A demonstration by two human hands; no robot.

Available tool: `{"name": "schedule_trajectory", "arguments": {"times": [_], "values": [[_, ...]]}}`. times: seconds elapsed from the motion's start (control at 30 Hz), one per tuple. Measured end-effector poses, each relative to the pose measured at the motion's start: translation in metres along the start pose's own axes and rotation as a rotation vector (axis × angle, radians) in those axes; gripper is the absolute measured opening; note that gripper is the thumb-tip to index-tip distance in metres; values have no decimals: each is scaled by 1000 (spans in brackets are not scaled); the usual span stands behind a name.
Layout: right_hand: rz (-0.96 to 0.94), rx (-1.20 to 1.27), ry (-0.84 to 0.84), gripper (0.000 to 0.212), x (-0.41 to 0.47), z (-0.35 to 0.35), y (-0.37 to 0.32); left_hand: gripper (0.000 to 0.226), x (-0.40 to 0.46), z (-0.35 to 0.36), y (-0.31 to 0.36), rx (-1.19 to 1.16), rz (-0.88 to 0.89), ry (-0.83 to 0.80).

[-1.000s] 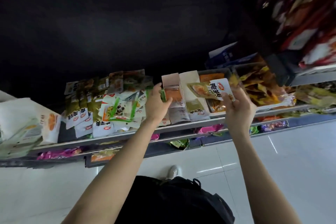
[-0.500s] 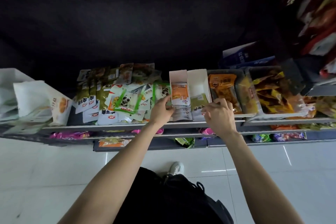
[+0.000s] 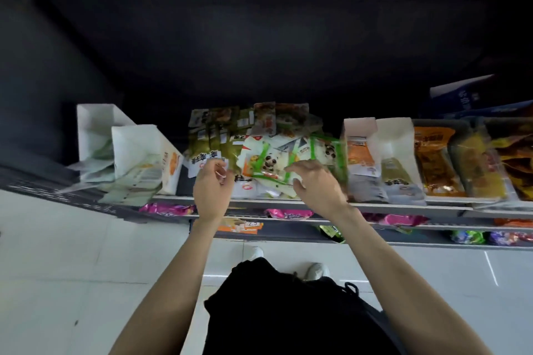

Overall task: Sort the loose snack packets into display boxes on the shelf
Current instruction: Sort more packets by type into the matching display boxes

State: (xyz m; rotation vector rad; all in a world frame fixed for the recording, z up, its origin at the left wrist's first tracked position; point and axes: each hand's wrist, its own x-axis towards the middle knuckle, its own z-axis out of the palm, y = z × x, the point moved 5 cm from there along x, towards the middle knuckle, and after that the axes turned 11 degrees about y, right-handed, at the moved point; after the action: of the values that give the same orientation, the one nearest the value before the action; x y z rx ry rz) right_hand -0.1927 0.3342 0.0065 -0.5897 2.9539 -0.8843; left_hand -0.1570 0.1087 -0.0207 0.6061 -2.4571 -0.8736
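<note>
Sorting partly done. To the right, two white display boxes point(image 3: 383, 138) on the shelf point(image 3: 317, 205) already hold packets, with fuller clear trays point(image 3: 461, 158) beyond. At centre a heap of loose snack packets point(image 3: 268, 153) remains unsorted. The left hand point(image 3: 212, 190) hovers at the heap's left edge, fingers curled; whether it pinches a packet cannot be told. The right hand point(image 3: 314, 184) reaches over the panda-print packets point(image 3: 271, 163), fingers spread, holding nothing. More white boxes point(image 3: 138, 147) stand far left.

floor point(image 3: 72, 262): white glossy tiles
shoes point(image 3: 316, 270): white, on the floor below the shelves
lower shelf packets point(image 3: 288, 213): pink, orange, green
</note>
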Motion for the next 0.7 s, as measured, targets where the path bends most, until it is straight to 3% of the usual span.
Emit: {"name": "schedule_trajectory", "arguments": {"times": [0.1,0.33,0.6,0.7], "values": [[38,-75,-133,45,20,51,-25,32,30,-1,-47,170,24,-117],[143,-347,-167,52,41,108,-50,67,65,31,-93,404,147,-529],[204,-365,-157,51,40,116,-48,33,65,23,-82,507,349,-484],[222,-342,-140,50,42,114,-50,28,65,14,-74,456,336,-443]]}}
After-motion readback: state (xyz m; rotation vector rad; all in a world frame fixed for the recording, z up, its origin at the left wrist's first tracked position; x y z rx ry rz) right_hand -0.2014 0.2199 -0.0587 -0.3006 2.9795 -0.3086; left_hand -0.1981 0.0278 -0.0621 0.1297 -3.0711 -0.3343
